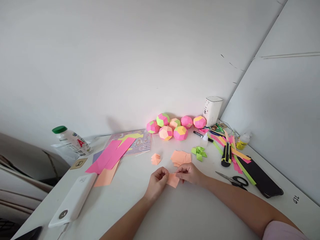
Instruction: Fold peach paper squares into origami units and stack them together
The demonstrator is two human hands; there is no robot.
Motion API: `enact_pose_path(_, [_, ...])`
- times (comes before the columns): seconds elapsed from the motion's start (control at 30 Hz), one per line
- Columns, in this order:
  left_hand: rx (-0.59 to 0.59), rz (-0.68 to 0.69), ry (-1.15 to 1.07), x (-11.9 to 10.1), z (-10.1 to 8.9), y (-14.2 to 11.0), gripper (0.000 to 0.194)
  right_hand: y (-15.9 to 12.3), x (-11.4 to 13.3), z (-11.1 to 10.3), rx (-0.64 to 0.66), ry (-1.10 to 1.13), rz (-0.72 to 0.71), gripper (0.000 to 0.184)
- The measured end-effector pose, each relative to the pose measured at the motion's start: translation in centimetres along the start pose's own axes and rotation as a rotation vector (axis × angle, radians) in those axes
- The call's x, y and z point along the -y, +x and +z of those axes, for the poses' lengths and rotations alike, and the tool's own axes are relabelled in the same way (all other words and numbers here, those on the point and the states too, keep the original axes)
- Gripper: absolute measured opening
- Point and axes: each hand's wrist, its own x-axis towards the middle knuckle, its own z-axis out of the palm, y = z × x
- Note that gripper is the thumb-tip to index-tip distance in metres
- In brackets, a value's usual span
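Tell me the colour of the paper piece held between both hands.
The paper piece is peach-orange, showing best in the head view.

This is a craft desk (120, 206), with scissors (233, 180), cutter (226, 154) and paper balls (165, 133).

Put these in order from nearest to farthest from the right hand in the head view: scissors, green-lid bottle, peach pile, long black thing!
From the right hand:
1. Peach pile: just beyond it.
2. Scissors: to its right.
3. Long black thing: farther right.
4. Green-lid bottle: far left.
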Motion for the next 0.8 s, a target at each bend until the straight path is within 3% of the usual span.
enact_pose_path(0.13, [0.019, 0.032, -0.047, 0.1, 0.0, 0.0, 0.014, -0.1, 0.0, -0.1, 0.007, 0.002, -0.001, 0.021])
enact_pose_path(0.33, [0.149, 0.038, 0.035, 0.6, 0.4, 0.0, 0.017, -0.2, -0.4, -0.1, 0.047, -0.054, -0.009, 0.022])
enact_pose_path(0.8, [0.135, 0.026, 0.071, 0.8, 0.5, 0.1, 0.010, -0.3, 0.4, 0.2, 0.053, -0.101, -0.011, 0.017])
